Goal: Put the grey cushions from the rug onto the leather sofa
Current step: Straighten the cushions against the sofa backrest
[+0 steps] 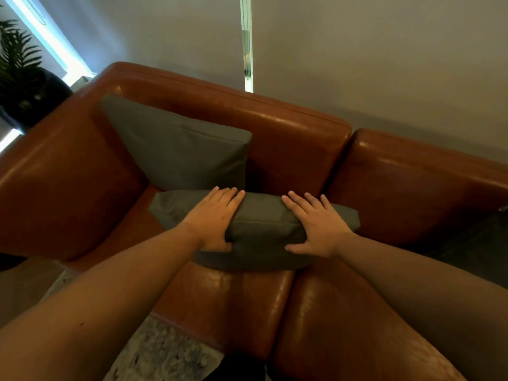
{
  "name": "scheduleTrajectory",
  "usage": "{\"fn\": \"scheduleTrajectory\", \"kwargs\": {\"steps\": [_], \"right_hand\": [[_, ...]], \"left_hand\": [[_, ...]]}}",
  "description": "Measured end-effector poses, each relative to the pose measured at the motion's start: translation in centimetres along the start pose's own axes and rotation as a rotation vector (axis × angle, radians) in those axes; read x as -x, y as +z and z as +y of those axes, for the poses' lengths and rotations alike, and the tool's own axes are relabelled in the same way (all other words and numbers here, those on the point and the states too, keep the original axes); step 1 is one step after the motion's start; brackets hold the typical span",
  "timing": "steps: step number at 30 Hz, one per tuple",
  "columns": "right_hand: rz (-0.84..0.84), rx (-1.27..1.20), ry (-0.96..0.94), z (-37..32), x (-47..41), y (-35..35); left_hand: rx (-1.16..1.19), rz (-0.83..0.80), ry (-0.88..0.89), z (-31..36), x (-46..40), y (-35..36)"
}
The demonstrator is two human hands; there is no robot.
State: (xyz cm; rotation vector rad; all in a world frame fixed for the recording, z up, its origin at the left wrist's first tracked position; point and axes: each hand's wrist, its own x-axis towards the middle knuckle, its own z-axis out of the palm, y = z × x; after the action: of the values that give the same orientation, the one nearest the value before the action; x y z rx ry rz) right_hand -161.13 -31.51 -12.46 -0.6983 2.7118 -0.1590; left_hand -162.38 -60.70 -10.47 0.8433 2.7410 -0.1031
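One grey cushion (181, 147) leans upright in the left corner of the brown leather sofa (288, 133), against the backrest and armrest. A second grey cushion (261, 229) lies on the seat in front of it. My left hand (217, 218) grips this second cushion on its left side, fingers over the top and thumb on the near face. My right hand (316, 226) holds its right side the same way, fingers spread. Part of another dark grey thing (478, 243) shows on the seat at the right edge; I cannot tell what it is.
A patterned rug (162, 353) shows below the sofa's front edge. A dark pot with a fern (24, 86) stands beyond the left armrest. Grey blinds (384, 50) hang right behind the sofa back. The right seat cushion (330, 312) is bare leather.
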Motion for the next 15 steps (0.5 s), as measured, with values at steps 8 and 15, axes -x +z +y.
{"fn": "scheduleTrajectory", "kwargs": {"steps": [8, 15], "right_hand": [[0.018, 0.063, 0.073, 0.0, 0.0, -1.0], [-0.004, 0.117, 0.108, 6.5, 5.6, -4.5]], "left_hand": [[0.003, -0.002, -0.063, 0.6, -0.7, -0.9], [-0.051, 0.053, 0.152, 5.8, -6.7, -5.2]]}}
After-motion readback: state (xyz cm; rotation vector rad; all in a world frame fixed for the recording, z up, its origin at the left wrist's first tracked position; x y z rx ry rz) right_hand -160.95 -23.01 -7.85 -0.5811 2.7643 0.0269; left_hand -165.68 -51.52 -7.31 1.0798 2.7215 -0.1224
